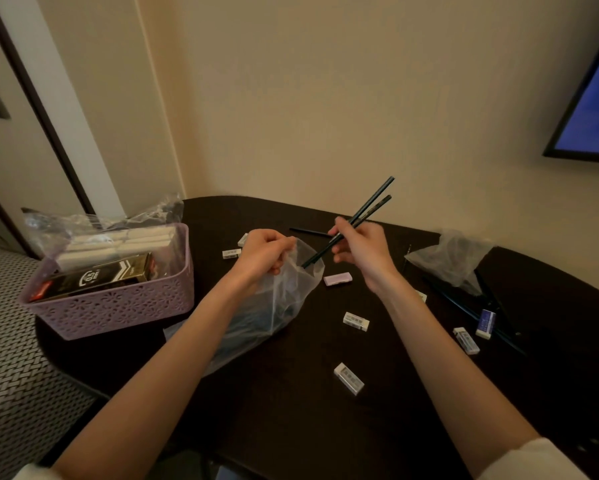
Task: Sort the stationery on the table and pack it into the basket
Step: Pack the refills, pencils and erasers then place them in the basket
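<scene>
Two thin dark pencils (360, 220) cross, tilted, pinched between the right fingers (339, 233), tips in the mouth of a clear plastic bag (284, 299) bunched in the left fingers (277, 244). Left of those stands a lilac perforated plastic basket (118, 303).

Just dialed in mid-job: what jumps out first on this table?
The right hand grips two dark pencils above the table's middle, tips angled down at the clear plastic bag whose mouth the left hand holds open. At the left edge a lilac basket already holds boxes. Small erasers lie scattered over the dark table, and more pencils lie by a second bag on the right.
</scene>
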Demonstrator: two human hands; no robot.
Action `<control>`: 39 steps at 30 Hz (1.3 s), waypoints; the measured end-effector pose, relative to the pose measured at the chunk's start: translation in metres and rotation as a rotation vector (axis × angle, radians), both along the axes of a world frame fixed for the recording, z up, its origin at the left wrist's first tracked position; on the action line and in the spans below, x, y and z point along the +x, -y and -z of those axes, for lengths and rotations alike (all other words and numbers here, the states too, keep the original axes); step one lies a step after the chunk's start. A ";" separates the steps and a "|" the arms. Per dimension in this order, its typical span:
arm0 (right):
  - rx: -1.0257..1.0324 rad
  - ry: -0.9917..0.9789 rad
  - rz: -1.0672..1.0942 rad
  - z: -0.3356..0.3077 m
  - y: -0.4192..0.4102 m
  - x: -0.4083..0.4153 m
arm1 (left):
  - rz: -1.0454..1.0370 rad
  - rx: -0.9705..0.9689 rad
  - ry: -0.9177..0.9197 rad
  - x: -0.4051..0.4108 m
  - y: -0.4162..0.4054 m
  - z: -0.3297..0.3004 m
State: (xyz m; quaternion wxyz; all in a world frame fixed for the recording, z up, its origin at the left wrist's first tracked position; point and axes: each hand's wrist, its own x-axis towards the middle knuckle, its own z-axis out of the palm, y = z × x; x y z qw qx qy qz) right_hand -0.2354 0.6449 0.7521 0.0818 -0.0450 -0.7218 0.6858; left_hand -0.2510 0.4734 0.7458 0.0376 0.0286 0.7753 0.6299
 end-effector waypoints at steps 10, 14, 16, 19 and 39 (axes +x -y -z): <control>-0.068 0.140 -0.301 0.003 0.003 0.005 | -0.030 0.058 -0.080 0.004 0.007 -0.016; -0.094 0.124 -0.275 -0.003 0.004 0.004 | -0.049 0.092 -0.099 0.006 0.013 -0.020; -0.070 0.103 -0.255 -0.005 0.007 0.003 | -0.069 0.118 -0.105 0.006 0.016 -0.023; 0.056 0.086 -0.181 -0.008 0.012 0.003 | -0.085 0.140 -0.116 0.007 0.021 -0.028; 0.186 -0.038 -0.450 -0.052 0.063 -0.038 | -0.344 0.326 -0.327 0.014 0.055 -0.055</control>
